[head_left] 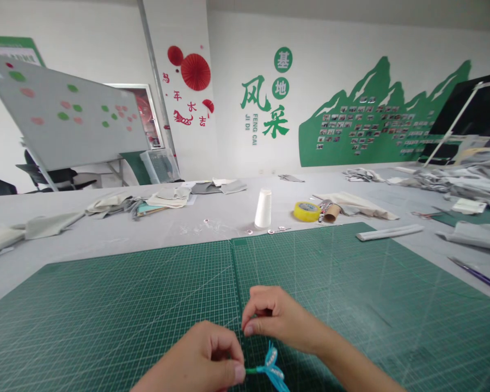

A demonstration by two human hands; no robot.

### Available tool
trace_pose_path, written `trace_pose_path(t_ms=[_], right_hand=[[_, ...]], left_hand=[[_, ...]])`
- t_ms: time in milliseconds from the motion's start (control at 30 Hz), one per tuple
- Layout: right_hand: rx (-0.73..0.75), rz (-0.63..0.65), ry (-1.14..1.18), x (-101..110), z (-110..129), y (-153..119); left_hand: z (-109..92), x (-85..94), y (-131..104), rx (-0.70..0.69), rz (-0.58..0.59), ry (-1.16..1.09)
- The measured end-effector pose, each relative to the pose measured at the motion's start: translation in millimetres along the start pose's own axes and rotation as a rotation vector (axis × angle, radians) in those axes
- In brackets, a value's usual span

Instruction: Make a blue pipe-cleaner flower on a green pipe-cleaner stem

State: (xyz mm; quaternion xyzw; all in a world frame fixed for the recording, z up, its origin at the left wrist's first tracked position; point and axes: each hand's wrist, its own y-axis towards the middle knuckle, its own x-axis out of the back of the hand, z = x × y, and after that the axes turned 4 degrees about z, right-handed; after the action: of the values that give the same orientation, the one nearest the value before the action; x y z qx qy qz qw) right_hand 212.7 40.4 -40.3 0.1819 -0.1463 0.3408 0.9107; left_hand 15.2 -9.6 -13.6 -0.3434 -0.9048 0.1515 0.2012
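My left hand [212,356] pinches the thin green stem of a small blue craft flower [273,367] between thumb and fingertips. The flower points right, with narrow blue petals and rows of pale beads along them. Just above it, my right hand [275,318] is closed in a pinch, thumb against forefinger. Whatever sits between those fingertips, if anything, is too fine to make out. Both hands are over the green cutting mats [147,294], close to the seam between them.
Beyond the mats stand a white thread cone [263,209] and a yellow tape roll [307,211], with a cardboard tube [331,213] beside it. A rolled pale strip [390,232] and a purple-handled tool [477,275] lie right. Grey fabric pieces [461,179] are heaped at the far right.
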Motion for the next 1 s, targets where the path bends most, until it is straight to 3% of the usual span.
trace_pose_path(t_ms=[233, 567, 1000], right_hand=[[0.078, -0.054, -0.317, -5, 19, -6], [0.302, -0.165, -0.734, -17, 35, -16], [0.317, -0.155, -0.991, -32, 25, -14]], left_hand=[[1, 0.0, 2, 0.038, -0.106, 0.188], [0, 10.4, 4, 0.002, -0.373, 0.216], [2, 19.7, 3, -0.062, -0.518, 0.100]])
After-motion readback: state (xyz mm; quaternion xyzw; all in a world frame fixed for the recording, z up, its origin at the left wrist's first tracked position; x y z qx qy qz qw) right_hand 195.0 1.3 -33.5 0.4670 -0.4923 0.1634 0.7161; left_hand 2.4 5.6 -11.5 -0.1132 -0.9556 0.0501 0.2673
